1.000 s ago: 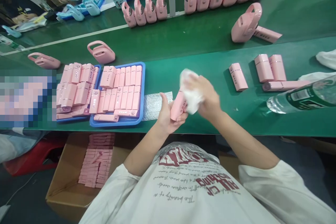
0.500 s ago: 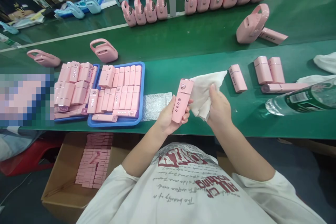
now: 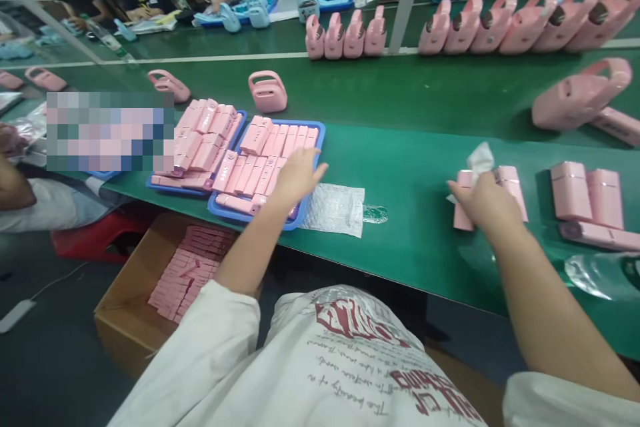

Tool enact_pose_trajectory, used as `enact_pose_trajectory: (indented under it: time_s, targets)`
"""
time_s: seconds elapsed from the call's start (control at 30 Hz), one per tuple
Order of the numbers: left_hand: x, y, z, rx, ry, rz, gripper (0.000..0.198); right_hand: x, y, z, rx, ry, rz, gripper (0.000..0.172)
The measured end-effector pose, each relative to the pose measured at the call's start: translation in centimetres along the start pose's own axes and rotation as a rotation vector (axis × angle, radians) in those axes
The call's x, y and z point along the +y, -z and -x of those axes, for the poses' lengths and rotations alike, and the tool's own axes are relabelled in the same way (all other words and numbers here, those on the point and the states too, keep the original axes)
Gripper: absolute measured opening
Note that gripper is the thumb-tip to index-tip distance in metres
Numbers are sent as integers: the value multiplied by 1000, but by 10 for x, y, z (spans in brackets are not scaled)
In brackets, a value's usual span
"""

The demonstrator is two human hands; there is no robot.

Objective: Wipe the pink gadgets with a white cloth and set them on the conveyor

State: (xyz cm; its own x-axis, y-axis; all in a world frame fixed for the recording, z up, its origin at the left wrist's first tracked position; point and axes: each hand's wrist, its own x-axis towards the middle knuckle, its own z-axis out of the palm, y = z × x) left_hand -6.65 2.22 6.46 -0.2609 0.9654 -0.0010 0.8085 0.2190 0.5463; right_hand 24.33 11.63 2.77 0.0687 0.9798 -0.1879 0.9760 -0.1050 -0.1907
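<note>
Over the right side of a blue tray (image 3: 318,147) full of pink rectangular devices, my left hand (image 3: 299,177) is open with its fingers spread, above the devices in the tray. My right hand (image 3: 487,203) is on the right side of the table, closed on a crumpled white cloth (image 3: 481,159). Its thumb reaches across a pink device (image 3: 463,219) on the green table; whether it grips that device too is hard to see. Another pink device (image 3: 513,188) lies just right of the hand.
A second full tray (image 3: 193,147) stands to the left. Bubble wrap (image 3: 336,208) lies beside the nearer tray. Pink devices (image 3: 569,190) and a plastic bottle (image 3: 595,275) are at right. Handled pink units (image 3: 480,25) line the back ledge. A cardboard box (image 3: 125,313) sits below; people work opposite.
My left hand has let go of the pink device and moved left over the tray. My right hand, with the cloth, moved right, where a second device now lies beside the single one. The view shifted.
</note>
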Motion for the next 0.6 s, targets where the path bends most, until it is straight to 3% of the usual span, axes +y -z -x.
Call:
enact_pose_trajectory:
  time_s: [0.1,0.2,0.3,0.37,0.5,0.6]
  targets:
    - [-41,37,-45,165,301,-410,45,10,7,-8,-5,-100,151,53]
    - [-72,54,-73,215,424,-448,47,16,10,-10,77,-116,213,46]
    - [-87,54,-83,221,468,-452,47,23,14,-14,149,-99,198,28]
    - [-90,52,-83,197,473,-450,44,28,21,-16,236,-111,121,13]
    - [-82,55,-72,83,412,-421,41,38,42,-16,453,-143,-171,35]
    - [-56,57,-59,11,244,-388,43,38,52,-9,571,-142,-304,35]
